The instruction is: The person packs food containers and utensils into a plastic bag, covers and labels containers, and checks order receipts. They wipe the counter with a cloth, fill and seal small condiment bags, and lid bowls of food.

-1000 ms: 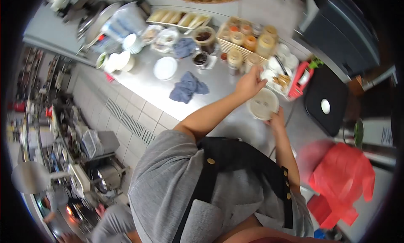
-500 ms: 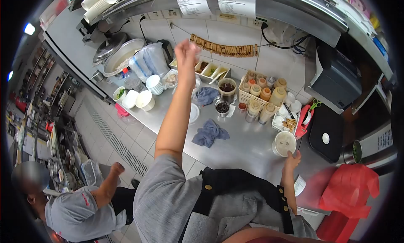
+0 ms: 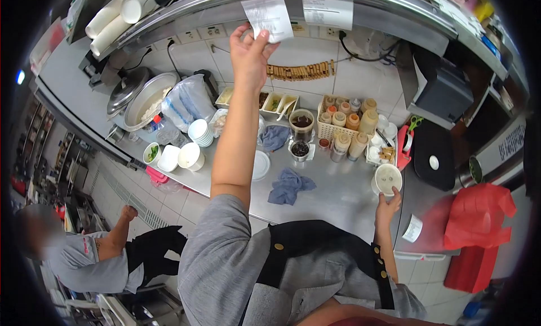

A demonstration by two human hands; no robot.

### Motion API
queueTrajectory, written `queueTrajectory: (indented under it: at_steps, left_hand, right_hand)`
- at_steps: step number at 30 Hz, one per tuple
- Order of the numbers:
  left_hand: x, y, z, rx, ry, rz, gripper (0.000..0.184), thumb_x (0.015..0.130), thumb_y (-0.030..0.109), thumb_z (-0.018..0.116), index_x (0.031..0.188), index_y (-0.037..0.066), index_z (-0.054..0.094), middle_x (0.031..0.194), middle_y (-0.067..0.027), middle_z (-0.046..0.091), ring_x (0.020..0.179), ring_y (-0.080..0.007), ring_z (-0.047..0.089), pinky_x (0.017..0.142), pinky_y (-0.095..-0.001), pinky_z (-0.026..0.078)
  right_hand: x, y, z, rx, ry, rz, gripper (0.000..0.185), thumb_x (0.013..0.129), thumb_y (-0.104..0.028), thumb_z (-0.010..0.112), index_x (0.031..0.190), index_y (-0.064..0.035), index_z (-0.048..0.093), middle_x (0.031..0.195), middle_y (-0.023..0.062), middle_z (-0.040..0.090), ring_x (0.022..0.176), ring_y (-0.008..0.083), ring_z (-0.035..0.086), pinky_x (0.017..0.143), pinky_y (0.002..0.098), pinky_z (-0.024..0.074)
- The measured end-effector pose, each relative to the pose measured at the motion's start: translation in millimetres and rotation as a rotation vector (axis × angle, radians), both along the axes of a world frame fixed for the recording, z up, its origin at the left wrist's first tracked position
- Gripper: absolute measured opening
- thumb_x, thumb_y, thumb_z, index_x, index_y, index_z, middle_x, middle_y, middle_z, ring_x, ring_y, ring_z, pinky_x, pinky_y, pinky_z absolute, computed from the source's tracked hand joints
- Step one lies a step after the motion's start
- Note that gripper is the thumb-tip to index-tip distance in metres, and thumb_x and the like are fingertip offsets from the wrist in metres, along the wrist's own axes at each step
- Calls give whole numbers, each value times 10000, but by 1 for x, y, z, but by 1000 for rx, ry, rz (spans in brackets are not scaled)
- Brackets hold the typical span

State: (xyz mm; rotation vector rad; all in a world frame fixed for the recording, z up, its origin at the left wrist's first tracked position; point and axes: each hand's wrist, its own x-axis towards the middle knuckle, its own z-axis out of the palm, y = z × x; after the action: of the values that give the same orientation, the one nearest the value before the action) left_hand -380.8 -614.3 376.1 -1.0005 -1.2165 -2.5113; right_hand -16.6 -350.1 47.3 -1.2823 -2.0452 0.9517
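High in front of me, my left hand pinches the lower edge of a printed paper receipt hanging from the metal shelf edge. Its thumb lies over the front of the paper, with the fingers partly behind. At the counter's right side, my right hand grips the near rim of a white paper bowl with small dark marks inside. A second receipt hangs to the right of the first. Below my left arm lie a white lid and a crumpled blue cloth.
A basket of squeeze bottles stands at the back of the steel counter. White bowls sit at left, a red bag at right. Another person in a grey shirt is at lower left.
My left hand has risen to the hanging receipt and taken hold of its lower edge. My right hand still holds the bowl. The view has shifted, and the other person has moved lower left.
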Motion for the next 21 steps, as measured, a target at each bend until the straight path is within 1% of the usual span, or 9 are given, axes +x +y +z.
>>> queueTrajectory:
  at_steps: [2,4,6,11,14,16,18,20,21]
  left_hand:
    - [19,17,-31,-112,-62,95,533,987,104,601,1396,48,263,1281,-164,521,1080,-235,615,913,-439,570]
    - [34,41,-102,-250,-117,181,619,902,-81,639,1379,42,266,1204,-155,526,957,-220,664,732,-337,625]
    - [78,61,-179,-480,-217,14,595,924,-82,597,1389,54,253,1153,-138,515,939,-214,680,700,-298,623]
    - [195,82,-326,-780,-356,-478,599,928,-107,567,1425,77,289,1204,-121,537,940,-192,680,690,-271,599]
    - [229,86,-377,-864,-259,-585,561,936,-85,579,1420,88,354,1243,-136,534,925,-165,678,669,-249,585]
    - [238,88,-395,-1031,-75,-575,507,940,-96,560,1391,94,429,1272,-124,528,927,-150,669,685,-243,572]
    - [242,89,-407,-1028,-156,-618,503,907,-90,604,1363,83,479,1276,-120,527,902,-143,669,691,-253,560]
    - [239,84,-414,-1345,123,-442,514,885,-45,616,1359,114,497,1286,-145,516,848,-215,686,706,-321,559]
    - [238,81,-416,-1363,127,-461,514,885,-45,616,1359,114,497,1286,-145,516,848,-215,686,706,-321,559]
  right_hand:
    - [-1,-10,-4,-170,467,131,500,870,-111,702,1330,-75,509,1439,157,472,1323,304,432,1060,438,384]
    - [-7,-29,26,-363,616,497,372,903,-81,661,1262,-45,570,1438,150,519,1285,270,500,1045,404,435]
    - [-16,-53,46,-852,815,763,309,960,-143,637,1252,-52,597,1509,153,473,1359,301,468,1126,469,370]
    - [-23,-66,6,-1294,869,673,483,985,-178,636,1439,-72,514,1435,104,531,1295,229,522,1091,416,418]
    - [-16,-59,-58,-1105,722,499,500,950,-118,677,1427,-68,533,1374,83,575,1212,174,572,1046,372,459]
    - [-2,-53,-85,-719,492,623,558,910,-67,709,1438,-67,528,1357,73,597,1139,148,608,1014,344,485]
    - [14,-50,-96,-656,347,635,656,863,-128,753,1471,-144,507,1436,107,553,1319,188,515,1117,441,396]
    - [25,-56,-96,35,-329,585,746,804,-222,799,1484,-239,494,1510,125,484,1504,235,273,1199,553,215]
    - [29,-51,-100,-17,-350,617,806,778,-323,806,1502,-315,453,1546,125,432,1557,251,32,1213,600,49]
